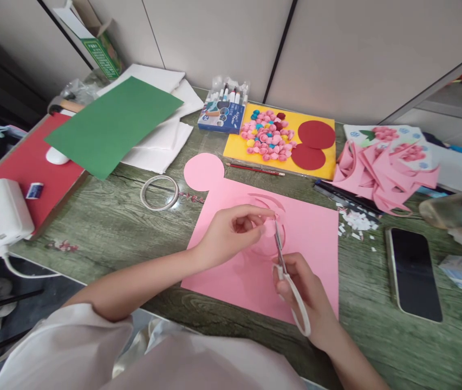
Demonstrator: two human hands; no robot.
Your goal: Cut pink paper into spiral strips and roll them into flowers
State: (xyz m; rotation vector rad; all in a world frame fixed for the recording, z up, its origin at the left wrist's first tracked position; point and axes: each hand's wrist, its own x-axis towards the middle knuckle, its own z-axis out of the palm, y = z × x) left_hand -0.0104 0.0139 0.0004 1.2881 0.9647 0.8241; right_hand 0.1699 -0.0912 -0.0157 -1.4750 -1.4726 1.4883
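My left hand [228, 233] pinches a small piece of pink paper [269, 227] between thumb and fingers. White-handled scissors [300, 306] are in my right hand [316, 303], their blades pointing up at the edge of that piece. Both hands are above a large pink sheet [222, 279], on which thin curved pink strips [281, 203] lie behind the fingers. A pink paper circle [203, 171] overlaps the sheet's far left corner.
Beyond the sheet, a yellow sheet [236, 146] carries pink and coloured paper balls [269, 138] and dark red circles [316, 134]. Pink scraps [381, 173] and a phone [415, 273] lie right; a tape roll [160, 193] and green sheet [117, 124] left.
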